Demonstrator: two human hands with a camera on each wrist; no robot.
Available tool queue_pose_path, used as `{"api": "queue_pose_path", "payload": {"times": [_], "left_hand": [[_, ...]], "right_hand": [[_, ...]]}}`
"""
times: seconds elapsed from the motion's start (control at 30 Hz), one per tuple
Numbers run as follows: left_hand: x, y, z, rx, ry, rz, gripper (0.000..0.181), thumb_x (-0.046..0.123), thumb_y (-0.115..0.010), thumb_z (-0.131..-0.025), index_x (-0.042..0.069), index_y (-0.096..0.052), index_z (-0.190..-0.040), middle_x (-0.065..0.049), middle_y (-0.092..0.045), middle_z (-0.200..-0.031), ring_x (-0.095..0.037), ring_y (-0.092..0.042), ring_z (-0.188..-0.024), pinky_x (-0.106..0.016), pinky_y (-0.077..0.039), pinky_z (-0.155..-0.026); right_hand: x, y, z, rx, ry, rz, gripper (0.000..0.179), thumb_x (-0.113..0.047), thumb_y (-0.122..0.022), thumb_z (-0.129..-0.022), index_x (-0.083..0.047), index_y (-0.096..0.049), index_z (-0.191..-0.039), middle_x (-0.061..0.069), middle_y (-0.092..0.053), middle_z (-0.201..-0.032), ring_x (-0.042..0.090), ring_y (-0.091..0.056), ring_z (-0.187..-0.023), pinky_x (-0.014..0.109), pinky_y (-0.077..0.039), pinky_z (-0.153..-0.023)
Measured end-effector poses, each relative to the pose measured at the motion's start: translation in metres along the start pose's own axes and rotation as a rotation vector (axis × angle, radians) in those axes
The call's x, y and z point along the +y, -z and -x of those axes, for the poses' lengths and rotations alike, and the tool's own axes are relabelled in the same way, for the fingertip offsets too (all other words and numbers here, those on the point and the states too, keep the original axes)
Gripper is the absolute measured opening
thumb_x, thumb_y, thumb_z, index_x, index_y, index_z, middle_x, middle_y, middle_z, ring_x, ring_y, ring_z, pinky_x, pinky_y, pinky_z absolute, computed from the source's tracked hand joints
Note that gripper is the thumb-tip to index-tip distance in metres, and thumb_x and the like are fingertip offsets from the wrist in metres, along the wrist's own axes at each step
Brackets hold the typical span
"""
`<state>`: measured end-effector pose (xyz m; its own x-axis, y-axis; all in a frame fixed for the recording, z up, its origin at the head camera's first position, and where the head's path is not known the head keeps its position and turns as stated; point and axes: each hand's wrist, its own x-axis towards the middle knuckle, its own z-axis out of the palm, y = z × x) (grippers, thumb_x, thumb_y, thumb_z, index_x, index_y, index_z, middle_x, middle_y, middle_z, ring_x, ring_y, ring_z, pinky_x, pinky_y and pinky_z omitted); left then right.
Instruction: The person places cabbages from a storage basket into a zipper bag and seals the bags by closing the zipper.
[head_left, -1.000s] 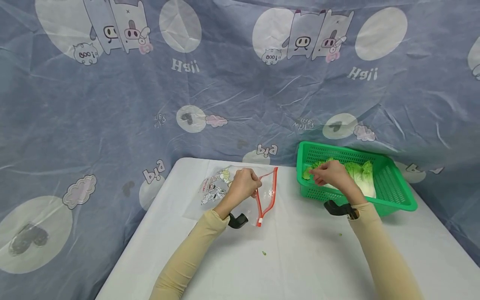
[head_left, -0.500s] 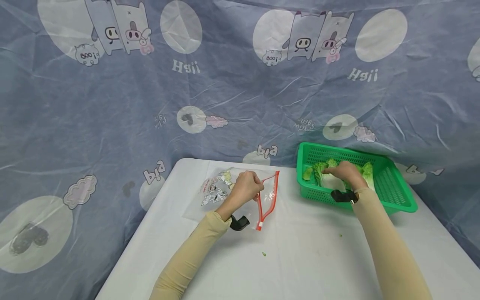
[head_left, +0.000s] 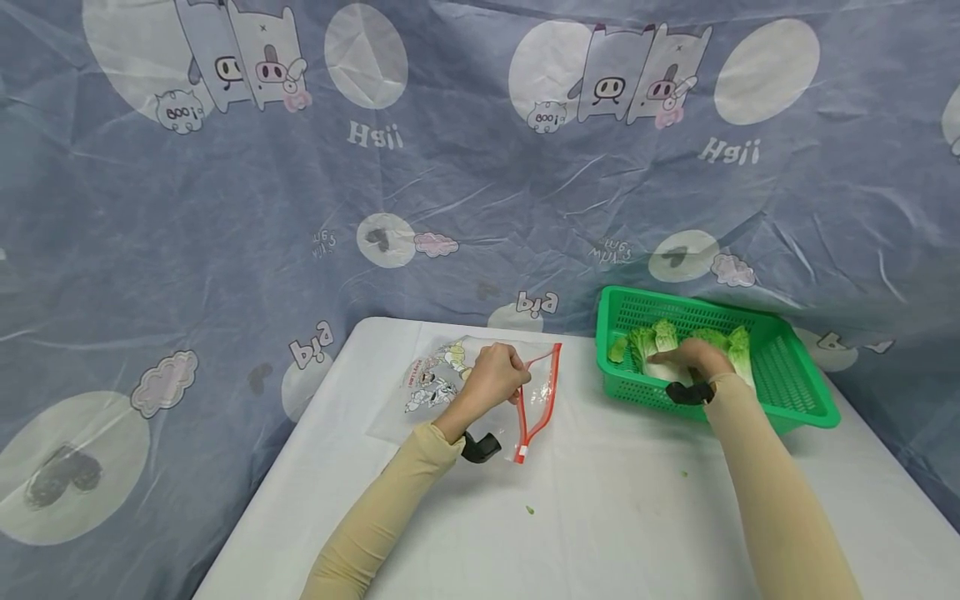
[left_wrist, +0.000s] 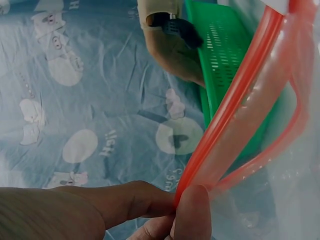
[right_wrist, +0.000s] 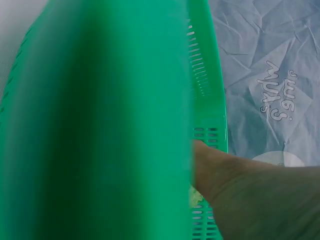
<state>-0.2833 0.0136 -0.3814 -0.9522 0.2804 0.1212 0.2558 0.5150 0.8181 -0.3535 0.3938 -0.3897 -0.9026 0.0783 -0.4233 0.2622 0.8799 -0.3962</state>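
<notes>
My left hand (head_left: 493, 373) pinches the red zip edge of a clear zip bag (head_left: 390, 417) printed with cartoon figures. In the left wrist view, thumb and finger grip the red strip (left_wrist: 220, 130), and the bag's mouth gapes beside them. My right hand (head_left: 697, 357) reaches down inside a green plastic basket (head_left: 813, 408), over a piece of napa cabbage (head_left: 662, 372) with a white stalk and frilly green leaf. Its fingertips are mostly hidden, and I cannot tell whether they grip the cabbage. The basket's blurred wall blocks much of the right wrist view.
Another cabbage piece (head_left: 740, 352) lies to the right in the basket, and a loose leaf scrap (head_left: 618, 350) at its left end. Small green bits (head_left: 530, 510) dot the white table (head_left: 600, 533). A printed blue-grey sheet (head_left: 480, 183) hangs behind.
My right hand has moved from the basket's left end rightward and lower onto the cabbage; the leaf scrap near its fingers now lies in the basket. My left hand keeps hold of the bag, shifting slightly.
</notes>
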Motion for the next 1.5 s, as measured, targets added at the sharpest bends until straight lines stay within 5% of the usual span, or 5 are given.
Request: {"api": "queue_pose_path", "payload": {"times": [0.47,0.8,0.97,1.1,1.5], "left_hand": [[-0.001,-0.001,-0.001,0.006,-0.008,0.004,0.011,0.001,-0.065,-0.083,0.003,-0.062,-0.072,-0.004,-0.061,-0.058,-0.014,-0.063,-0.042,-0.023,-0.050,-0.043],[0.001,0.000,0.000,0.014,-0.018,-0.010,0.011,0.002,-0.065,-0.083,0.004,-0.063,-0.072,-0.004,-0.062,-0.057,-0.016,-0.064,-0.043,-0.022,-0.047,-0.041],[0.000,0.000,0.000,0.010,-0.019,-0.006,0.012,0.002,-0.065,-0.083,0.003,-0.063,-0.072,-0.004,-0.062,-0.057,-0.015,-0.064,-0.043,-0.021,-0.047,-0.041],[0.000,0.000,-0.001,0.010,-0.021,-0.007,0.012,0.002,-0.065,-0.083,0.004,-0.063,-0.072,-0.004,-0.062,-0.058,-0.014,-0.063,-0.042,-0.022,-0.047,-0.041],[0.000,0.000,0.000,0.019,-0.016,0.004,0.011,0.002,-0.065,-0.082,0.003,-0.063,-0.072,-0.004,-0.062,-0.057,-0.015,-0.064,-0.042,-0.022,-0.049,-0.043]], "right_hand": [[-0.007,-0.008,0.008,0.146,0.028,-0.131,0.045,-0.049,-0.059,-0.089,-0.006,-0.048,-0.082,0.005,-0.045,-0.075,0.019,-0.045,-0.067,0.032,-0.042,-0.060],[-0.015,-0.007,0.018,0.383,0.014,-0.206,0.049,-0.051,-0.061,-0.085,-0.013,-0.038,-0.065,-0.004,-0.032,-0.057,0.014,-0.037,-0.051,0.032,-0.038,-0.049],[-0.020,-0.012,0.023,0.527,0.005,-0.291,0.064,-0.055,-0.060,-0.085,0.007,-0.049,-0.097,0.015,-0.046,-0.077,0.028,-0.049,-0.066,0.039,-0.046,-0.056],[-0.024,-0.018,0.028,0.633,0.019,-0.392,0.094,-0.057,-0.056,-0.086,0.014,-0.021,-0.137,0.034,-0.040,-0.119,0.041,-0.048,-0.097,0.048,-0.047,-0.074],[-0.026,-0.036,0.038,0.788,0.107,-0.538,0.076,-0.049,-0.057,-0.087,0.001,-0.027,-0.135,0.024,-0.038,-0.121,0.032,-0.045,-0.096,0.040,-0.042,-0.069]]}}
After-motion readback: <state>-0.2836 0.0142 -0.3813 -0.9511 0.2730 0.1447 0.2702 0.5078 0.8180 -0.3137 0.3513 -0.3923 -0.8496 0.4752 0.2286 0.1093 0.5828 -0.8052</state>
